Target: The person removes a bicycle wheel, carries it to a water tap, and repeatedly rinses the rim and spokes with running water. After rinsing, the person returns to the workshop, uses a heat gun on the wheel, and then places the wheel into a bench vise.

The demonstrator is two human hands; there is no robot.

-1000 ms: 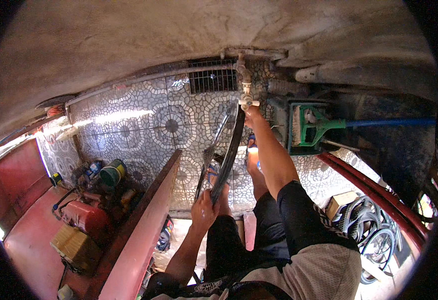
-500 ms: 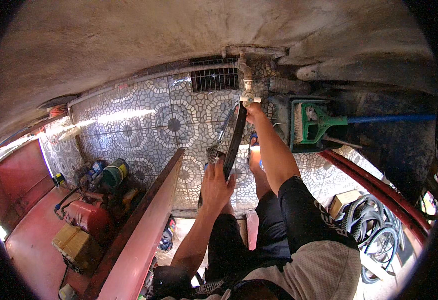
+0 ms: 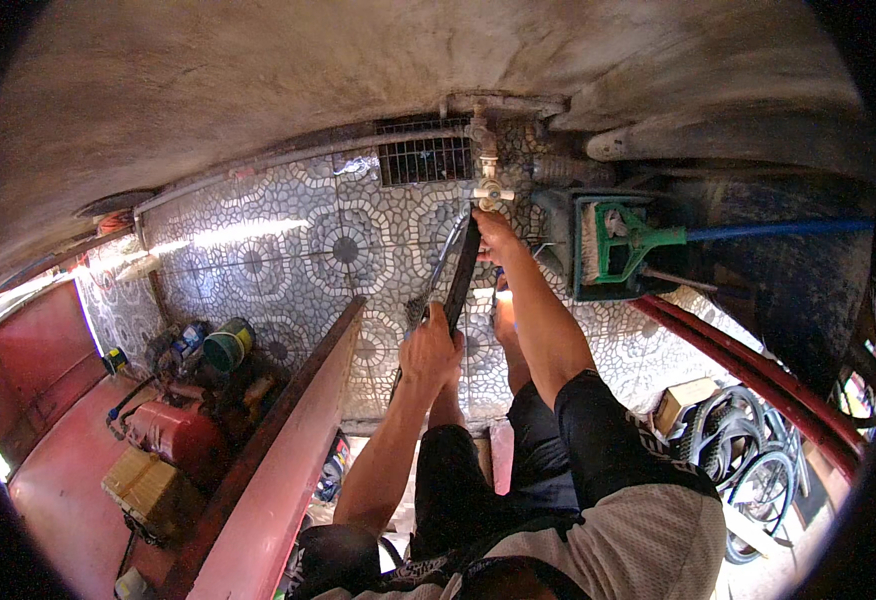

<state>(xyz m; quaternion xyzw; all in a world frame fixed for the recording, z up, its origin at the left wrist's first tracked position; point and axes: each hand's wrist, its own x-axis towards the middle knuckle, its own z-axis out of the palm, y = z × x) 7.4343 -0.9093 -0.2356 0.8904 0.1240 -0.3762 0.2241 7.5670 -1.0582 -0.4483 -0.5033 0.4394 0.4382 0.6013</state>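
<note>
What looks like a bicycle wheel (image 3: pixel 466 272), seen nearly edge-on, is held upright and slanting between my hands. It shows a black tyre and thin silver bars along its left side. My left hand (image 3: pixel 431 350) is closed around its lower part. Higher up, my right hand (image 3: pixel 495 236) grips the top end, just below a tap (image 3: pixel 493 193) with a pale handle. Whether water runs from the tap, I cannot tell. My hands hide parts of the wheel.
Pebble-patterned tiles (image 3: pixel 258 262) cover the floor, with a drain grate (image 3: pixel 425 158) by the wall. At right stand a green brush (image 3: pixel 630 240) in a dark bin and red bars (image 3: pixel 748 370); coiled tyres (image 3: pixel 728 440) lie beyond. A pink partition (image 3: pixel 288 470) and red tank (image 3: pixel 170 430) are at left.
My right hand has shifted slightly down and left with the wheel's top end, away from the tap. The left hand has moved up a little.
</note>
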